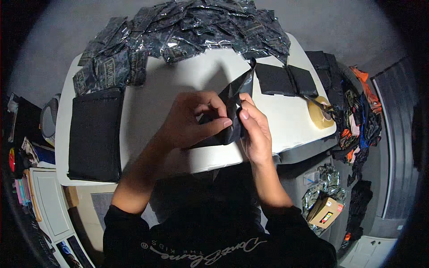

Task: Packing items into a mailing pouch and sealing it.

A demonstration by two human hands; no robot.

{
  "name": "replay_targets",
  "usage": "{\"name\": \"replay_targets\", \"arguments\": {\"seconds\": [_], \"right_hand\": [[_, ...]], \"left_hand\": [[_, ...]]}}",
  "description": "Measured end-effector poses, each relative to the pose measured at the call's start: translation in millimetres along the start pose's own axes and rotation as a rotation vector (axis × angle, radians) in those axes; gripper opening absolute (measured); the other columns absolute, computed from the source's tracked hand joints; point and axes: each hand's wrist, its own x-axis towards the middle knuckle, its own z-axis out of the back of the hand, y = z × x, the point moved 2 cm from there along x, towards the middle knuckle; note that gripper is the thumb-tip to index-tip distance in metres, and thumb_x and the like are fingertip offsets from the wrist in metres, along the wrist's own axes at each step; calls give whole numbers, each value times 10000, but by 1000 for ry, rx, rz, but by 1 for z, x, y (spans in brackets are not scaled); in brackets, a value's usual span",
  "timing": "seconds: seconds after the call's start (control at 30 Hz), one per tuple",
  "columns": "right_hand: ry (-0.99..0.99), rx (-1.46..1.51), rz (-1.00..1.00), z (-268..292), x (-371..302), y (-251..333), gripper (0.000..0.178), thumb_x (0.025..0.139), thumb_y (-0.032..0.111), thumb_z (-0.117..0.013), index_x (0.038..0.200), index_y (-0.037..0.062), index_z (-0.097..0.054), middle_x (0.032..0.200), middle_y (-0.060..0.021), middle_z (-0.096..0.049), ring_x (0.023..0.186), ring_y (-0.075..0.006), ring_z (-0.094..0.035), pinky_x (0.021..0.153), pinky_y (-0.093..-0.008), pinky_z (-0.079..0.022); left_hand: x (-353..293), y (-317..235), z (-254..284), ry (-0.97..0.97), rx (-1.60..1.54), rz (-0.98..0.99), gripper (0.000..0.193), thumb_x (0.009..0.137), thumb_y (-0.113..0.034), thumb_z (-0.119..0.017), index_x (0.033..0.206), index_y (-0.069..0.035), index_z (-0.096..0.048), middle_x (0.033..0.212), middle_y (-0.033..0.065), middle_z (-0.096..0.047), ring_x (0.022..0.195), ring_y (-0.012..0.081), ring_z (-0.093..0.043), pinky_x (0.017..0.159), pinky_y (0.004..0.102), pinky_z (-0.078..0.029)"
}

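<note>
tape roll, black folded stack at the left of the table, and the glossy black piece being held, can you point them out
Tape roll (317, 115): head view, on its yellowish surface
Black folded stack (95, 136): head view, middle of its top face
Glossy black piece (231, 102): head view, on its dark middle

this looks like a small packing workroom: glossy clear-wrapped packets (183, 33) heap along the far edge of the white tabletop (283, 120), a stack of flat black pieces (94, 136) fills its near left corner, a roll of tape (316, 115) sits by its right edge, and beyond that edge mixed cloth (359, 123) lies piled.
</note>
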Motion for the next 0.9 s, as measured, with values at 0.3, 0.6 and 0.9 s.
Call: {"name": "replay_targets", "arguments": {"seconds": [0.3, 0.6, 0.9], "right_hand": [[-340, 450, -167, 0, 13, 12, 228, 1094, 215, -545, 1053, 33, -676, 989, -49, -697, 847, -116, -674, 761, -304, -577], [-393, 843, -120, 50, 51, 39, 247, 1062, 219, -588, 1104, -22, -625, 965, -179, -712, 962, -317, -749, 885, -433, -654], [-48, -351, 159, -26, 8, 23, 390, 971, 85, -670, 1346, -9, -617, 1309, -153, -593, 1207, -225, -595, 1039, -331, -470]], "left_hand": [[4, -4, 0, 4, 136, -344, 559, 762, -154, -923, 1245, -74, -653, 1172, 83, -660, 1066, 161, -636, 902, 323, -519], [3, -11, 10, -253, 703, -49, 452, 820, -198, -862, 1192, -18, -677, 1034, 147, -714, 941, 228, -712, 822, 360, -576], [3, -12, 4, -241, 125, 66, 255, 883, -183, -824, 1044, -21, -710, 882, 30, -723, 792, 88, -672, 714, 280, -554]]}}
